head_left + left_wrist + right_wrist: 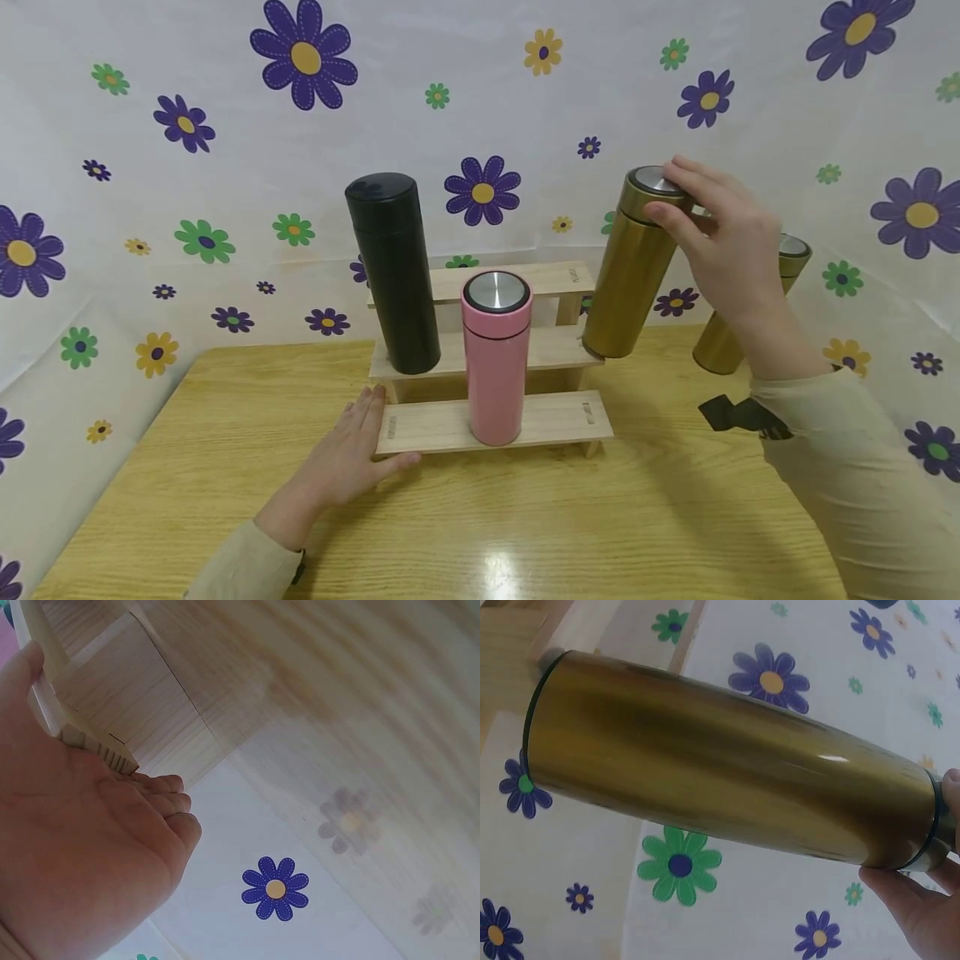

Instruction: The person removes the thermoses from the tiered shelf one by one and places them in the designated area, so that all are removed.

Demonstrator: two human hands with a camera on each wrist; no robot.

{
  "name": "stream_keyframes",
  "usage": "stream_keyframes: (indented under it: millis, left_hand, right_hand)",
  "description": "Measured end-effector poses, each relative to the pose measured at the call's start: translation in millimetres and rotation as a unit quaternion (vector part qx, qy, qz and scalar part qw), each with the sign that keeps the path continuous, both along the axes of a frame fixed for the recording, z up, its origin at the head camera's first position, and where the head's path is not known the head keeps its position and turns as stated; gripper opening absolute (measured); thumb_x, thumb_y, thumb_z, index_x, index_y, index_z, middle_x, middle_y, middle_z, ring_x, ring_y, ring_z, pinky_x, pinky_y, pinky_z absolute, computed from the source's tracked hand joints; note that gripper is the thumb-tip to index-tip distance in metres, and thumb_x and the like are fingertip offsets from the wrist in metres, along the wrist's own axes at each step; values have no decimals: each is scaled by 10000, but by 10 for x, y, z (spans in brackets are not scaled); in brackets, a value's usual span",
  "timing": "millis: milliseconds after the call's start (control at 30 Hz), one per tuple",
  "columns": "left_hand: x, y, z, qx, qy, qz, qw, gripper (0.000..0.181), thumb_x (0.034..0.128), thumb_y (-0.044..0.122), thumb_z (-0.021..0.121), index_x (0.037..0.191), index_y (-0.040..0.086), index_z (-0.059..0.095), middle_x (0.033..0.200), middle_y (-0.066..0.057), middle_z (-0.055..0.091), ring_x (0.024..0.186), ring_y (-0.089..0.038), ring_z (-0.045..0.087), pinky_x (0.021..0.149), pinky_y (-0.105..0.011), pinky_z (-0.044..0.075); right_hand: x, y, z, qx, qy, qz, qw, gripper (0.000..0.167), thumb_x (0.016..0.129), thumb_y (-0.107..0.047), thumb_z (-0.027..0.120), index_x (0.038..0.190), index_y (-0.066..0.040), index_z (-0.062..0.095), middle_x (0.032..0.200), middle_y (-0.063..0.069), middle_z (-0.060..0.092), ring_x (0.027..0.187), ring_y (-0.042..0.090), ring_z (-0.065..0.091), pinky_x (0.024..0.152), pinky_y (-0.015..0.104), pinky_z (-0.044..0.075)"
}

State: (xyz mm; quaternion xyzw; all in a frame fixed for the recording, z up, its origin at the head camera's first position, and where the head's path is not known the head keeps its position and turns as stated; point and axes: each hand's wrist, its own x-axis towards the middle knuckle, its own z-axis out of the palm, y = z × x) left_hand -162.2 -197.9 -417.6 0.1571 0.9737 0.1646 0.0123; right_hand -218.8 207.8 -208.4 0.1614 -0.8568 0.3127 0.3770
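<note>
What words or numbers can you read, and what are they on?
None can be read.
Wooden stand: dark marks, too small to tell if they're writing.
Black strap by the right sleeve: pale marks, too small to read.
Pink bottle, black bottle, held gold bottle: no writing shows.

Passages around the rack: the bottom shelf offers bare board on both sides of the pink flask, its left end blocked by the left hand. Behind, the black flask and gold flask flank a gap, partly screened from the near side by the pink flask. The backdrop bounds the far side. At right, the right hand obstructs access over the second gold flask. Widest free area: near tabletop.
</note>
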Motion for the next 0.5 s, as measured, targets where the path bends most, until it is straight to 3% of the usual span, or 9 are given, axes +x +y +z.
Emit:
stream_keyframes:
  millis: [167, 333, 500]
  left_hand:
    - [-2, 1, 9, 27, -5, -17, 10000, 1082, 841, 709, 499, 1512, -29, 80, 1567, -217, 79, 1437, -344, 82, 1155, -475, 127]
    - [3, -2, 15, 35, -6, -34, 10000, 1079, 844, 701, 505, 1510, -36, 84, 1565, -223, 79, 1436, -349, 84, 1154, -475, 128]
    - [7, -1, 17, 11, 0, -38, 10000, 1090, 836, 722, 488, 1508, -40, 91, 1563, -226, 89, 1435, -351, 91, 1153, -474, 132]
  right_hand:
    - [-50, 163, -69, -60, -16, -91, 9999, 467, 899, -293, 653, 1340, -160, 577, 1390, -61, 515, 1253, 118, 491, 892, 135, 453]
    - [-141, 289, -235, 251, -17, -180, 9995, 488, 899, -248, 653, 1357, -114, 551, 1414, 9, 493, 1290, 184, 456, 943, 183, 436]
    - [-235, 369, -461, 472, -192, -314, 9982, 517, 896, -237, 653, 1371, -77, 527, 1433, 76, 469, 1330, 246, 407, 960, 412, 455]
